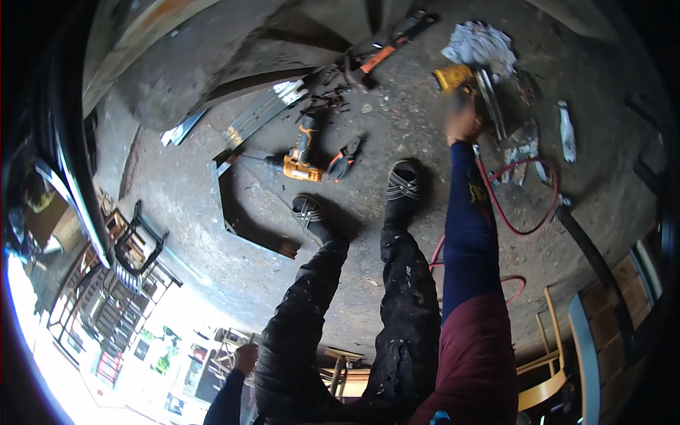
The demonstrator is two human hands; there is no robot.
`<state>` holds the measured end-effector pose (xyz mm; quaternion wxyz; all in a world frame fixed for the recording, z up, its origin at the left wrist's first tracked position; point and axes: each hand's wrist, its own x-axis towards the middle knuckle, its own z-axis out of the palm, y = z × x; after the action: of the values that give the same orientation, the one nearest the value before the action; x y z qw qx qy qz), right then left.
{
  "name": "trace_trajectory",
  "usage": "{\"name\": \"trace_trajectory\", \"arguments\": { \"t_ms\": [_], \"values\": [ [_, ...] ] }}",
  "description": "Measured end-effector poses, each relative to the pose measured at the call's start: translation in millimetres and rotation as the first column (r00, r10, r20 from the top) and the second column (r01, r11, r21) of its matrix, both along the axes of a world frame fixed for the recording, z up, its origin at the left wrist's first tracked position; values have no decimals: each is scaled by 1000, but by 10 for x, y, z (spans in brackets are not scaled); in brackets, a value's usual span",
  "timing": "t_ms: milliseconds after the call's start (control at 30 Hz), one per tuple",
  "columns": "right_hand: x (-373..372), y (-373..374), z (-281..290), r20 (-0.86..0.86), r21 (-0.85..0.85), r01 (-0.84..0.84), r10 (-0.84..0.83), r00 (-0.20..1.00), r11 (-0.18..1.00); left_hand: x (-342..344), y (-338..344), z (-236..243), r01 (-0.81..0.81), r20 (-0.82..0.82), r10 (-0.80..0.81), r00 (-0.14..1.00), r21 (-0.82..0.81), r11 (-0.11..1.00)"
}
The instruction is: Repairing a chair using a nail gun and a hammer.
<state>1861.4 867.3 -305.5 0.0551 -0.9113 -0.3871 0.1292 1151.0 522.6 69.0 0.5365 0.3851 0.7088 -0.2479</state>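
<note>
My right hand [460, 117] reaches down at the upper right to a yellow power tool [453, 76] on the floor; blur hides its fingers, so I cannot tell whether it grips the tool. A metal bar [489, 103] lies beside it, with crumpled white cloth [479, 48] above and red hose [514, 230] below. My left hand [246, 358] hangs low beside my left leg, fingers curled; whatever they may hold is hidden.
An orange drill [301, 168], pliers [343, 159] and an orange-handled hammer [377, 58] lie on the concrete floor [368, 283]. An angled metal piece [222, 205] lies left. Stacked chairs [113, 304] stand lower left; a white bottle [567, 134] lies right.
</note>
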Motion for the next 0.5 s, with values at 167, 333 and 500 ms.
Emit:
{"name": "trace_trajectory", "arguments": {
  "t_ms": [167,333,500],
  "values": [
    [-1027,-88,473,-155,11,-318,316,936,948,-284,-725,257,170,-3,-171,985,143,975],
    [-1213,-1406,2176,-512,-237,-427,262,818,872,949,-714,906,-121,51,121,991,-3,993],
    [-2291,-1688,3784,-751,-62,-501,290,593,863,935,-1106,371,-26,-38,31,999,122,992]
  ]
}}
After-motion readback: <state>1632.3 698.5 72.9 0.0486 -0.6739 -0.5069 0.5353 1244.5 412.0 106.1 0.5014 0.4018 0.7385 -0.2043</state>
